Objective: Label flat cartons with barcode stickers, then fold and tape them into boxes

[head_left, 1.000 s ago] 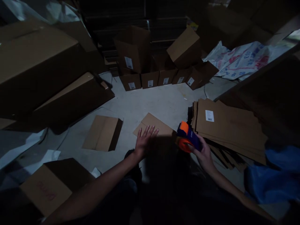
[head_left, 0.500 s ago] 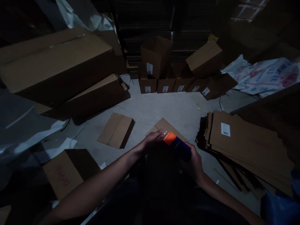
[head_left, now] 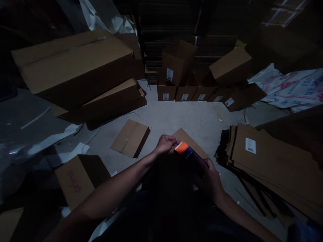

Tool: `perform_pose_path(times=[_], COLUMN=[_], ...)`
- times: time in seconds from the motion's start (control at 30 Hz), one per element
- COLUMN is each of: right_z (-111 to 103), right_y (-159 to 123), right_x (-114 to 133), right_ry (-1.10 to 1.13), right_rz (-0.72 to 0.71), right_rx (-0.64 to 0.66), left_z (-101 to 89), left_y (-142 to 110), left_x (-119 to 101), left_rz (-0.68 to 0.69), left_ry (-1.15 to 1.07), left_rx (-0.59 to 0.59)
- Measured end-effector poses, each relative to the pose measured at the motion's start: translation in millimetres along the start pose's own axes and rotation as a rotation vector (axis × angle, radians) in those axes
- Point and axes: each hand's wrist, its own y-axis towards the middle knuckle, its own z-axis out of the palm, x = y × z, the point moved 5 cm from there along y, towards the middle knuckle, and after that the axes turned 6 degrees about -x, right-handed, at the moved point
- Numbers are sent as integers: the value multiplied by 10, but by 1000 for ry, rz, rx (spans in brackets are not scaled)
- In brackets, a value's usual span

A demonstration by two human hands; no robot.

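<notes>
A small dark blue box (head_left: 195, 159) with an orange end tilts up over the floor in front of me. My right hand (head_left: 212, 176) is wrapped around its lower part. At the orange end, which has a pale edge, my left hand (head_left: 166, 144) has its fingers pinched together. Whatever those fingertips hold is too dark and small to make out. Behind the box, a flat brown cardboard piece (head_left: 190, 141) lies on the floor, partly covered by my hands.
A closed carton (head_left: 130, 137) lies left of my hands, with a marked carton (head_left: 75, 181) nearer me. Large cartons (head_left: 75, 64) stand far left. Flattened cardboard (head_left: 277, 164) is stacked on the right. Several labelled open boxes (head_left: 185, 92) line the back, beside a printed white sack (head_left: 295, 89).
My view has shifted slightly left. The box has turned in my right hand, showing a narrower side, and my left fingers have curled in closer at its orange end.
</notes>
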Motion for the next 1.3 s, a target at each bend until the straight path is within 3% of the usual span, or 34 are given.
perform_pose_path(times=[0.1, 0.2, 0.27, 0.5, 0.63, 0.8, 0.93, 1.1, 1.2, 1.3], right_z=[14, 75, 115, 125, 115, 139, 144, -19, -274, -494], right_y=[32, 99, 144, 193, 174, 147, 191, 175, -142, -690], right_x=[3, 33, 58, 82, 52, 15, 31, -10, -259, -646], right_ry=[-29, -37, -51, -60, -29, -15, -24, 7, 5, -60], right_rz=[-9, -56, -82, -97, -105, -109, -104, -88, -67, -44], right_rx=[-5, 8, 14, -18, -65, -51, -37, -4, 13, 37], left_z=[-335, -567, -611, -362, -354, -374, -106, 98, 118, 125], left_y=[312, 529, 617, 560, 422, 456, 411, 292, 278, 291], left_x=[-126, -112, -35, 506, 683, 452, 232, 241, 286, 301], left_rz=[130, 54, -6, -217, -256, -121, 23, 66, 73, 86], left_ry=[214, 223, 182, 115, 183, 312, 463, 727, 823, 865], left_rx=[-263, -290, -257, -129, -103, -127, -50, -72, -82, -83])
